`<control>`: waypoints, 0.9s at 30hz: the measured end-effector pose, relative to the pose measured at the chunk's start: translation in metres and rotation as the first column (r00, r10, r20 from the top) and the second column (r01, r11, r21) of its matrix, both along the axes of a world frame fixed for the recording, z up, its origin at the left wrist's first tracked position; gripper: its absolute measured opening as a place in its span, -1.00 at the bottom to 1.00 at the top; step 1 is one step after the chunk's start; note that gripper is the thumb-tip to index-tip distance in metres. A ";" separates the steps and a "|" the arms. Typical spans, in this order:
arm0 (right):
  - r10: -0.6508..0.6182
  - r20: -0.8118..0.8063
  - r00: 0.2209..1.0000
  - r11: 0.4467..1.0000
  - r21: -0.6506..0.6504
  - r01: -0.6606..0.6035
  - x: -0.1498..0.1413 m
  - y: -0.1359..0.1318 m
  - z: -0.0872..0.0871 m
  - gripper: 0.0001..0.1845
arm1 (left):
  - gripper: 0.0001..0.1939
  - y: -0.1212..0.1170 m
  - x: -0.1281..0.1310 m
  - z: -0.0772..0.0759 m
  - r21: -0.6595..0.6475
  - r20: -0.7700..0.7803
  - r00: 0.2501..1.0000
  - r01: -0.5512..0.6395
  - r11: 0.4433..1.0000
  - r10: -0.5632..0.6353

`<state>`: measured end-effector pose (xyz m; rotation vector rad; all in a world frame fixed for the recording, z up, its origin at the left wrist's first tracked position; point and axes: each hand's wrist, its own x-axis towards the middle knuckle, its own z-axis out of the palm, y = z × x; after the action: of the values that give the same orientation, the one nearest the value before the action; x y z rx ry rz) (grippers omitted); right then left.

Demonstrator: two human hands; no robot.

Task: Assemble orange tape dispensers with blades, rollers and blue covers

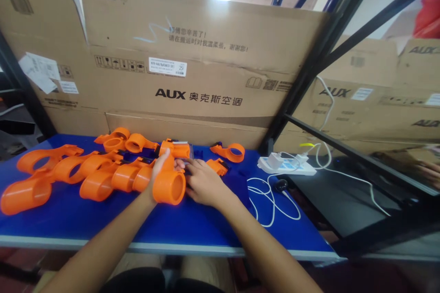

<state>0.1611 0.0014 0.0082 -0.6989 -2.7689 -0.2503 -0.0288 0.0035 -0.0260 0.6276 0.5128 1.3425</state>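
My left hand is closed round an orange plastic tube-shaped part, its open round end facing me, just above the blue table. My right hand rests beside it on the table, fingers reaching left and touching the part's far side. What the right fingertips hold, if anything, is hidden. A row of similar orange ring-and-tube parts lies to the left of my hands. Two smaller orange pieces lie just behind my right hand.
Large cardboard boxes stand along the back of the table. A white power strip with a charger and a looping white cable lies at the right. Dark metal shelf posts rise at the right.
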 end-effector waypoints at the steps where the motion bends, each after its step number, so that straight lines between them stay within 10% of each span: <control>1: -0.011 0.014 1.000 1.000 0.010 0.011 -0.003 -0.001 -0.004 -0.66 | -0.53 -0.001 0.001 0.000 0.000 0.000 1.000 -0.003 1.000 0.003; 8: -0.088 0.030 0.996 0.992 0.090 0.085 0.007 0.003 0.013 -0.76 | -0.54 -0.003 0.001 0.006 0.046 -0.045 0.995 -0.083 0.995 0.085; 14: -0.220 -0.381 0.898 0.945 0.144 0.293 0.036 0.014 0.052 -0.73 | -0.50 -0.007 0.014 0.009 0.174 -0.060 0.960 -0.259 0.950 0.272; 27: -0.138 -0.551 0.823 0.973 0.079 0.215 -0.002 0.007 0.024 -0.69 | -0.48 -0.012 0.027 0.008 0.275 -0.107 0.966 -0.200 0.940 0.237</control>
<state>0.1591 0.0080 0.0327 -0.8405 -2.1264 -0.2334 -0.0016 -0.0081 -0.0180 0.9077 0.5330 1.6011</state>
